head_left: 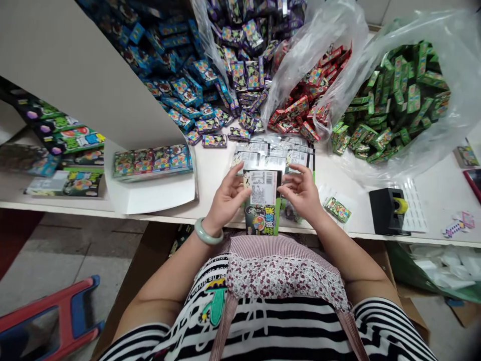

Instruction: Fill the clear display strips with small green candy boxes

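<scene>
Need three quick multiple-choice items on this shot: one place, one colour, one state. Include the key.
1. Which arm wears the pale green bangle?
A. Left
B. Right
C. Neither; it lies on the table

2. What colour are the packets in the clear plastic bag at the far right?
A. Red
B. Blue
C. Green

3. Which side of the packet between the left hand and right hand faces up toward the camera at its top end?
A. A white printed label
B. A plain black side
C. A clear window

1: A, the bangle circles the left wrist.
2: C, green packets fill that bag.
3: A, a white label with a barcode shows there.
</scene>
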`<act>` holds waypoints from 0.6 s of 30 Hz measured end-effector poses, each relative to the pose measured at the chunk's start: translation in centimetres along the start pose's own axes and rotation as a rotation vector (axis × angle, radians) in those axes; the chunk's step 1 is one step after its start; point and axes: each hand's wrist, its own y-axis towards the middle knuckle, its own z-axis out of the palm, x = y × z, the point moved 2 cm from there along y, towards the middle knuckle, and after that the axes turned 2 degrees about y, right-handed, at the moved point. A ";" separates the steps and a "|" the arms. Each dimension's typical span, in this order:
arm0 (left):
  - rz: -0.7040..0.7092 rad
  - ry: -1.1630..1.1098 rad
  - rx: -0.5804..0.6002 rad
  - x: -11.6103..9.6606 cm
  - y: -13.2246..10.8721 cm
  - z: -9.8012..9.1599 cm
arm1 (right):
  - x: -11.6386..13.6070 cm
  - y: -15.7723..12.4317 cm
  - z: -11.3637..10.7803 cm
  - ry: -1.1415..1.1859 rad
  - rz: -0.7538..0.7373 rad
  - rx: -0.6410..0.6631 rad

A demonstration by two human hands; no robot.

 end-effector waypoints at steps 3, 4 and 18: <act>0.001 0.018 0.050 -1.0 -0.3 -0.2 | 1.1 -0.1 -0.1 -0.044 -0.063 -0.007; -0.001 0.015 0.058 -1.2 -0.4 -0.3 | 1.3 -0.2 -0.1 -0.049 -0.082 0.008; 0.043 0.023 -0.110 -2.8 0.9 0.0 | 3.7 1.3 -0.5 -0.107 -0.222 0.073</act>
